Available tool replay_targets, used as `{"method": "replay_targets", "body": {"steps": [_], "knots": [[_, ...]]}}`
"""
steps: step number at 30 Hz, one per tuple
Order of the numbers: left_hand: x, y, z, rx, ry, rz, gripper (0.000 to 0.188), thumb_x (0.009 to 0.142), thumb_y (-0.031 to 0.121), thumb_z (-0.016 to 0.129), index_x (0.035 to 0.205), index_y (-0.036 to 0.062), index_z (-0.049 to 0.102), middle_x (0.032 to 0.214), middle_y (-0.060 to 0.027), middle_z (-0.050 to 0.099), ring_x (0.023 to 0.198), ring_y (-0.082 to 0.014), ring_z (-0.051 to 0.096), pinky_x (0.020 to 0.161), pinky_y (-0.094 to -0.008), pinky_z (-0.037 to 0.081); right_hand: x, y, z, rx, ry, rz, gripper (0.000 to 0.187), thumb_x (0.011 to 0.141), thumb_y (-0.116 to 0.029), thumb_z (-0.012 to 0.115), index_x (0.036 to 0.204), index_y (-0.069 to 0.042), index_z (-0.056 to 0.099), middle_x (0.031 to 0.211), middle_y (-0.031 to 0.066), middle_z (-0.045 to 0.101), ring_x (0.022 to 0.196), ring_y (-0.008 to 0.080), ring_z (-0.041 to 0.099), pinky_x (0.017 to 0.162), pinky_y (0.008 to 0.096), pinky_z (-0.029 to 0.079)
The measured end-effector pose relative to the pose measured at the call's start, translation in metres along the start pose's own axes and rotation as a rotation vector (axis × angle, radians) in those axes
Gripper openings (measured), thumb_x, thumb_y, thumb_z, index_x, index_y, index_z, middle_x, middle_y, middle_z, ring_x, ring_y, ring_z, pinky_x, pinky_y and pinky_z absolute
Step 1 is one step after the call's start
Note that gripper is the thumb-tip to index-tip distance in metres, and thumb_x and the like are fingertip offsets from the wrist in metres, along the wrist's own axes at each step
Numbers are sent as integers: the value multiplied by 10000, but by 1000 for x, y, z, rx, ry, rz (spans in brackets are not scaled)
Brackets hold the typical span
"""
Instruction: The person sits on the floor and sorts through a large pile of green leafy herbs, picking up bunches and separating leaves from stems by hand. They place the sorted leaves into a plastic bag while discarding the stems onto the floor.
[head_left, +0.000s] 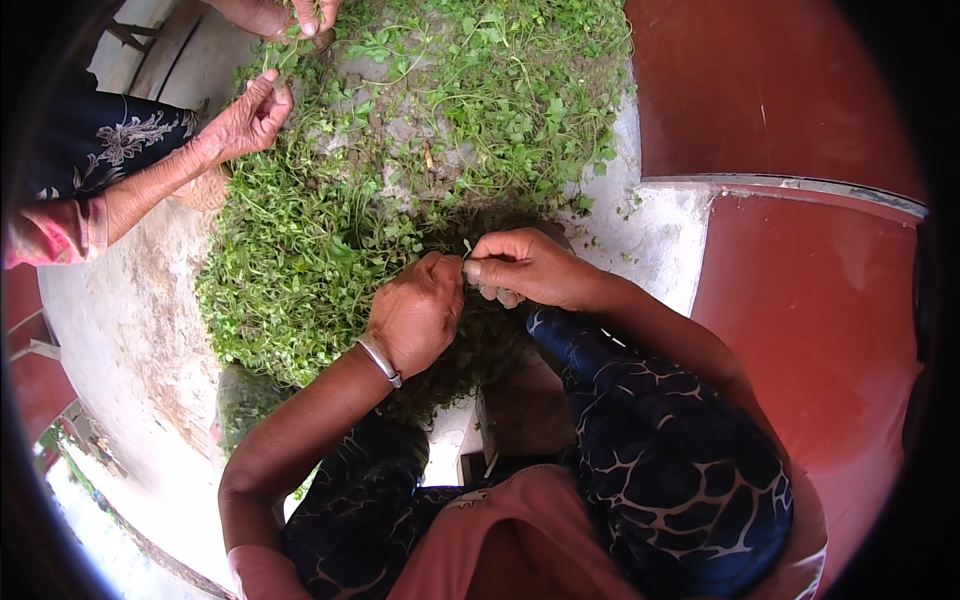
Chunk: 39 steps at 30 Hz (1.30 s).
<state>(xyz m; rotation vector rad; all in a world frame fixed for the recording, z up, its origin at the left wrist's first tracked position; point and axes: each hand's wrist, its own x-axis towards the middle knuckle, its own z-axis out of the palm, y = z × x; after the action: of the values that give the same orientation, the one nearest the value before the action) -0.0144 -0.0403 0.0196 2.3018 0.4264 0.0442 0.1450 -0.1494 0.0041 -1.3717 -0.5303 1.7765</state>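
Over the near edge of a large heap of leafy green plants (290, 290), my two hands meet. A silver bangle is on the wrist of my left hand (415, 312), whose fingers are curled closed; what lies inside them is hidden. Thumb and forefinger of my right hand (530, 268) pinch a small green sprig (467, 247), right against the left fingertips. The other fingers of that hand are bent and look dusted with soil. Dark, shaded greens hang below my hands, between my knees.
At the upper left, another person's hands (255, 115) hold green stems over the heap. More plants (500, 110) are spread loosely on the grey floor beyond. Red panels (800, 320) stand on the right. My patterned trouser legs (680, 440) flank the near side.
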Motion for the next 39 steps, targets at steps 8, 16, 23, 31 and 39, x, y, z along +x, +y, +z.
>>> {"method": "replay_targets", "body": {"steps": [8, 16, 23, 31, 39], "knots": [[0, -32, -20, -1075, -7, -664, 116, 924, 127, 437, 899, 51, 521, 628, -1, 439, 525, -92, 427, 488, -249, 389, -15, -2, 0, -1006, -78, -359, 266, 876, -303, 560, 985, -61, 578, 892, 61, 599, 807, 200, 598, 702, 337, 486], [-4, -35, -18, -1012, 111, -684, 127, 929, 215, 500, 922, 91, 525, 616, 65, 410, 498, -40, 359, 419, -214, 306, 61, -71, -59, -1386, 666, -557, 165, 840, -206, 575, 958, -91, 578, 885, 98, 569, 763, 292, 599, 658, 389, 493], [3, -22, -27, -923, 150, -656, 52, 850, 109, 597, 894, 98, 572, 667, 73, 515, 458, -19, 357, 421, -167, 333, 109, -81, -83, -1617, 703, -301, 110, 808, -155, 558, 873, -68, 573, 921, 131, 568, 780, 322, 599, 669, 425, 489], [8, -37, -32, -1315, 5, -775, 256, 915, 218, 527, 1045, 8, 594, 536, 28, 426, 457, -101, 391, 446, -243, 341, 48, -94, -54, -1050, 711, -571, 110, 822, -158, 632, 829, -54, 600, 796, 47, 523, 685, 174, 556, 646, 307, 458], [26, -29, -30, -1326, 94, -658, 305, 934, 338, 490, 1128, 120, 579, 1150, 5, 583, 1072, -122, 507, 863, -325, 394, 22, -46, 6, -958, 450, -550, 122, 796, -112, 651, 862, -43, 575, 798, 75, 547, 722, 225, 572, 645, 308, 451]]}}
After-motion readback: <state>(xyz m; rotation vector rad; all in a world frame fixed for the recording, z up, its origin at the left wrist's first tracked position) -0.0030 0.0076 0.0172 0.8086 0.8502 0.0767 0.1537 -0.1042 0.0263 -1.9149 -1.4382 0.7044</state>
